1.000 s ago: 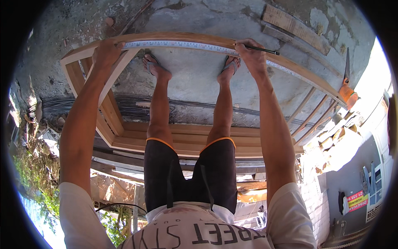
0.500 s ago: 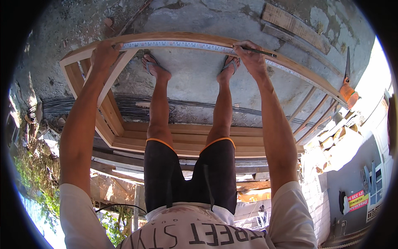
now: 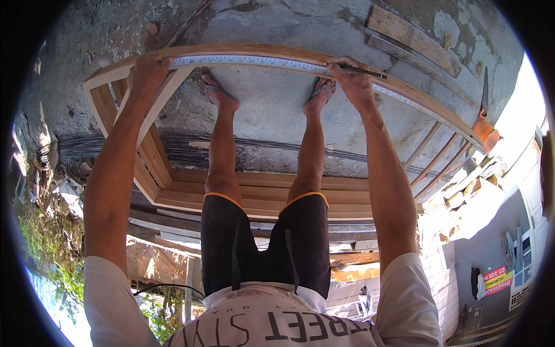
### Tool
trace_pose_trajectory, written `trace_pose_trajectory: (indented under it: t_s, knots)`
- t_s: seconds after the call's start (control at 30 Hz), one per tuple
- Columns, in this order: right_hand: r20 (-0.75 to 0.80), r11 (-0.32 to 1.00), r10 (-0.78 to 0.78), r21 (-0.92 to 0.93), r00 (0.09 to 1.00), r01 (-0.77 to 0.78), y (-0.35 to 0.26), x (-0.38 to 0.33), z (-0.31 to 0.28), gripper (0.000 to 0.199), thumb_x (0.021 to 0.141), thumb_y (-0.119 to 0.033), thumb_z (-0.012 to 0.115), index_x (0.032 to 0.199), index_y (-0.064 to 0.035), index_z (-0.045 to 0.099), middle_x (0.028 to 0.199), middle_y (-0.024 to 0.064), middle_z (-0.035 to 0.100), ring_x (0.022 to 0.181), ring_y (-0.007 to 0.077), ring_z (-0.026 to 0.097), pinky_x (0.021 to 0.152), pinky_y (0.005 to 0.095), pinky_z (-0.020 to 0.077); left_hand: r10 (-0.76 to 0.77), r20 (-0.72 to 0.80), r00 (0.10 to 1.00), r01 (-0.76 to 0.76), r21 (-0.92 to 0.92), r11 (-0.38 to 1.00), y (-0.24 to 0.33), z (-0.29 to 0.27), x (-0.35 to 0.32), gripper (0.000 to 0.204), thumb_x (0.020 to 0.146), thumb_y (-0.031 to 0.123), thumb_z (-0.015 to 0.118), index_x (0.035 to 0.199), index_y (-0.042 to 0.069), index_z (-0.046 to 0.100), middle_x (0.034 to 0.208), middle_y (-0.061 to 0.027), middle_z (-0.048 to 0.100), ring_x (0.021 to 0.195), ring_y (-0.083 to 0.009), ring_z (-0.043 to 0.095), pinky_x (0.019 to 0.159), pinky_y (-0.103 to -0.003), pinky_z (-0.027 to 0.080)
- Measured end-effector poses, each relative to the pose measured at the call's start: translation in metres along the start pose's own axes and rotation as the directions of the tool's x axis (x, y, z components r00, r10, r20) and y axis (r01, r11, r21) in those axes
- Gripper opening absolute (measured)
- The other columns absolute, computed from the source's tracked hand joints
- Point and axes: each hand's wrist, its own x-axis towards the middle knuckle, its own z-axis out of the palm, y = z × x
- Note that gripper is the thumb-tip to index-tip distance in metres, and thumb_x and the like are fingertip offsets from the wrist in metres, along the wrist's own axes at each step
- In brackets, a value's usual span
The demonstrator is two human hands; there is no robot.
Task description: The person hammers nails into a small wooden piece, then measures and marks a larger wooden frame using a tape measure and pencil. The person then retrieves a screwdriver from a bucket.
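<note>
A pale tape measure [image 3: 243, 60] is stretched along the near face of a long wooden beam [image 3: 231, 48], which forms the far side of a wooden frame. Near the beam's left corner, my left hand [image 3: 147, 74] is closed and pins the tape to the wood. Farther right along the same beam, my right hand [image 3: 351, 80] grips a dark pencil [image 3: 366, 72] and presses on the tape. The tape runs on beyond that hand toward the beam's right end. My fingers partly hide the tape at both grips.
A saw with an orange handle [image 3: 485, 134] rests at the beam's right end. Loose planks [image 3: 413, 38] lie on the concrete floor beyond. Inside the frame stand my sandalled feet [image 3: 213, 91], with dark rods [image 3: 87, 147] behind them. Thin wooden strips [image 3: 440, 163] lean at the right.
My right hand, with the pencil, has shifted very slightly to the right along the beam. My left hand stays almost in place, still on the tape.
</note>
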Motion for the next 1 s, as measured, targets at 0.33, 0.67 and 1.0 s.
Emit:
trace_pose_trajectory:
  t_s: [0.33, 0.67, 1.0]
  knots:
    - [-0.013, 0.977, 0.157, 0.15, 0.988, -0.153, -0.008, 0.001, -0.004, 0.024, 0.098, -0.018, 0.071, 0.11, 0.001, 0.076, 0.099, 0.007, 0.077, 0.091, 0.0111, 0.07, 0.083, 0.0276, 0.0566, 0.049, -0.052, 0.997, -0.051, -0.036, 0.998, -0.01, 0.006, -0.002, 0.043, 0.093, 0.05, 0.072, 0.105, 0.01, 0.082, 0.1, -0.0189, 0.077, 0.1, -0.0401, 0.074, 0.088, -0.053, 0.056]
    - [-0.324, 0.921, 0.208, 0.382, 0.923, -0.074, -0.048, -0.004, -0.048, 0.025, 0.097, -0.016, 0.07, 0.113, 0.0023, 0.073, 0.105, 0.0143, 0.077, 0.093, 0.0188, 0.073, 0.086, 0.0312, 0.0577, -0.011, -0.012, 1.0, 0.011, -0.066, 0.998, -0.011, -0.002, 0.004, 0.04, 0.092, 0.047, 0.074, 0.106, 0.01, 0.081, 0.113, -0.0184, 0.076, 0.107, -0.0414, 0.072, 0.093, -0.052, 0.055]
    - [-0.376, 0.966, 0.137, 0.257, 0.916, -0.038, -0.109, -0.003, -0.081, 0.031, 0.098, -0.021, 0.072, 0.118, 0.0025, 0.07, 0.107, 0.0129, 0.075, 0.099, 0.0209, 0.072, 0.091, 0.0341, 0.0571, 0.062, 0.089, 0.994, -0.05, -0.138, 0.989, -0.084, -0.026, 0.037, 0.043, 0.091, 0.047, 0.075, 0.111, 0.009, 0.08, 0.115, -0.0191, 0.074, 0.11, -0.0381, 0.071, 0.092, -0.051, 0.054]
